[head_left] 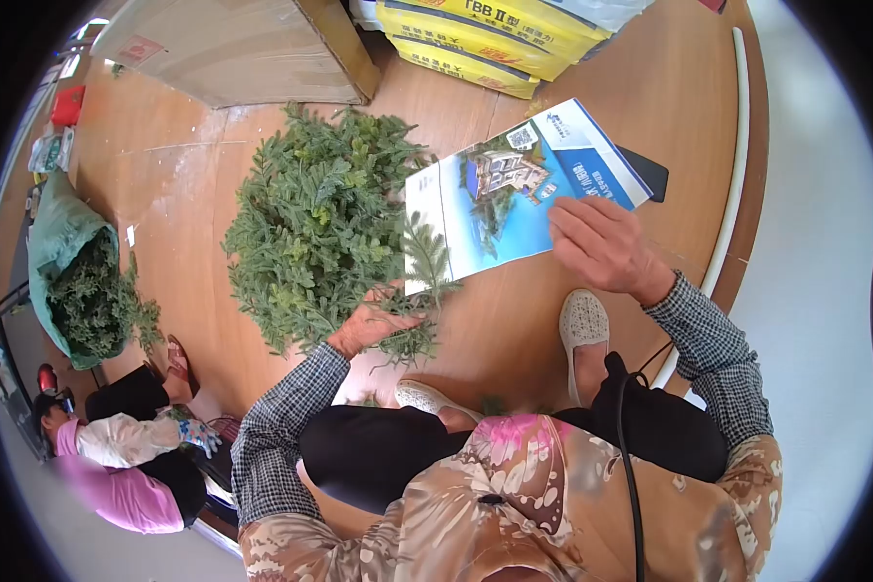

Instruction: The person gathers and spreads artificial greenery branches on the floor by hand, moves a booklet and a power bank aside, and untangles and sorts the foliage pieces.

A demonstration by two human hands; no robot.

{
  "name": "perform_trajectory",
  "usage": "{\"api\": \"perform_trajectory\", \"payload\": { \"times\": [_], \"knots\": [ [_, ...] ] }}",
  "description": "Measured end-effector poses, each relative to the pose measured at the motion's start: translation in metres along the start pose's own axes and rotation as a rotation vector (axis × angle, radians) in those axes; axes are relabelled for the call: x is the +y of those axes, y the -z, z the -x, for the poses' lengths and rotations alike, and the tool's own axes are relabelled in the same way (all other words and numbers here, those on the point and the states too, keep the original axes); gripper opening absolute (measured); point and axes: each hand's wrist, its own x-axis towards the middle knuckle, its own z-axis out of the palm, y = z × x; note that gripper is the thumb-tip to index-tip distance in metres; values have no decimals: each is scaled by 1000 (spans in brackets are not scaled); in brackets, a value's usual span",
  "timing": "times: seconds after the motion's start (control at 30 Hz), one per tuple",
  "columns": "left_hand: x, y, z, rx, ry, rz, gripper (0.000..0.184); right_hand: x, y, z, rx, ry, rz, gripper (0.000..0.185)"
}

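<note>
My right hand (pixel 599 244) grips the lower right edge of a printed leaflet (pixel 529 184) with a blue design and a building picture, its fingers closed on it. My left hand (pixel 373 323) is at the lower right edge of a large pile of green sprigs (pixel 325 223), with its fingers partly hidden among the foliage. A single sprig (pixel 427 254) lies over the leaflet's lower left corner. Part of a dark flat object (pixel 647 176) shows behind the leaflet's right side.
A cardboard box (pixel 242 53) stands behind the pile, beside stacked yellow bags (pixel 485 39). At the left, a green sack (pixel 63 262) holds more foliage. A seated co-worker (pixel 131 446) is at the lower left. A white pipe (pixel 732 175) runs along the right.
</note>
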Motion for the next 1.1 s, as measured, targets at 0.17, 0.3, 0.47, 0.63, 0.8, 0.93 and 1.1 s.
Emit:
{"api": "perform_trajectory", "payload": {
  "times": [0.17, 0.3, 0.47, 0.63, 0.8, 0.93, 1.1],
  "knots": [
    [-12, 5, -8, 41, -150, -288, 32, -1, 1, 3, -24, 8, 4, 13],
    [-21, 17, -6, -75, -84, -641, 32, -8, -3, -13, 96, 32, 13, 13],
    [-12, 9, 20, 35, -205, -625, 22, -9, -17, -25, -193, -65, -12, 11],
    [-2, 4, 37, 138, -266, -550, 10, 0, -2, -43, -306, -157, 39, 9],
    [27, -6, 40, 353, -32, 336, 10, 12, 4, -43, -416, -259, -77, 13],
    [11, 3, 34, 329, -98, -1, 22, 15, 2, -38, -327, -422, -210, 15],
    [-9, 16, 30, 140, -326, -1270, 46, 30, 9, -21, -319, -485, -264, 14]
  ]
}}
